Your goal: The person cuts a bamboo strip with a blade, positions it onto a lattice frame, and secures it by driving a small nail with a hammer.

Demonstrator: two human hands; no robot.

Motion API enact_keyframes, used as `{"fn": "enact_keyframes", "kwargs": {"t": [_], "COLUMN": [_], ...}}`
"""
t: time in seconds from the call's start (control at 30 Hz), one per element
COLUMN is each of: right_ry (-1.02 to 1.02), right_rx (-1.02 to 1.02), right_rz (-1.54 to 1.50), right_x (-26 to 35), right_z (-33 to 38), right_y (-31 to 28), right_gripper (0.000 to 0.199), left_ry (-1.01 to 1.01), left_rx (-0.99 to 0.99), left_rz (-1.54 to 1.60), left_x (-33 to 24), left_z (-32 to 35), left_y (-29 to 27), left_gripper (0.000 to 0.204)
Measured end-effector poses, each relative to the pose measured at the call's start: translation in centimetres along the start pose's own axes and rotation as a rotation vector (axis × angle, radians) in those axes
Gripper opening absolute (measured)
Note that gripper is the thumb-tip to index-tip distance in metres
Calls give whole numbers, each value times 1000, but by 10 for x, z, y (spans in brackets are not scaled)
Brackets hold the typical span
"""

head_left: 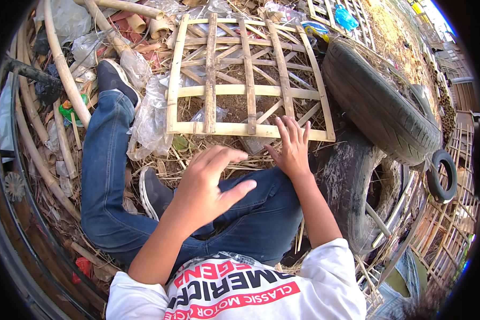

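A bamboo lattice frame (250, 90) of pale split strips lies on the littered ground in front of me, its near strip just beyond my knees. My right hand (292, 146) reaches to the near strip toward its right end, fingers stretched out and spread over or against it. Above my lap hovers my left hand (210, 178), fingers half curled and thumb apart, with nothing between them. It is short of the frame and does not touch it. A crumpled clear plastic sheet (150, 120) lies by the frame's left edge.
Old tyres (378, 101) stand and lie close on the right, with a small tyre (442, 176) farther out. Bamboo poles (61, 58) and plastic scraps cover the left. More bamboo lattices (448, 224) lie at the far right. A blue plastic bag (346, 17) rests at the back.
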State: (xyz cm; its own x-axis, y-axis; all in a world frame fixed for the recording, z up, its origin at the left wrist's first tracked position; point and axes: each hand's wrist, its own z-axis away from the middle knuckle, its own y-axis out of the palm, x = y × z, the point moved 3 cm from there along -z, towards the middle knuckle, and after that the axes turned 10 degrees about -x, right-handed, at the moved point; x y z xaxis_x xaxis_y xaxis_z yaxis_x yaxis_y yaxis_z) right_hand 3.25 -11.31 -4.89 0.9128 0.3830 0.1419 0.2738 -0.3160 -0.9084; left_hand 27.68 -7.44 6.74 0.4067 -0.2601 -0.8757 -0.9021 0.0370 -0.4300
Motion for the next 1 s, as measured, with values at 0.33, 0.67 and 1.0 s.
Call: {"fn": "enact_keyframes", "kwargs": {"t": [0.33,0.67,1.0], "right_ry": [654,638,578], "right_rx": [-273,-261,-332], "right_rz": [-161,-270,-453], "right_x": [19,51,77], "right_z": [191,226,75], "right_y": [-105,-110,-69], "right_gripper": [87,85,53], "left_ry": [537,261,55], "left_rx": [180,272,580], "left_rz": [493,1386,1598], "left_x": [-130,-176,-144], "left_z": [56,96,79], "left_y": [-38,-41,-38], "left_gripper": [33,33,34]}}
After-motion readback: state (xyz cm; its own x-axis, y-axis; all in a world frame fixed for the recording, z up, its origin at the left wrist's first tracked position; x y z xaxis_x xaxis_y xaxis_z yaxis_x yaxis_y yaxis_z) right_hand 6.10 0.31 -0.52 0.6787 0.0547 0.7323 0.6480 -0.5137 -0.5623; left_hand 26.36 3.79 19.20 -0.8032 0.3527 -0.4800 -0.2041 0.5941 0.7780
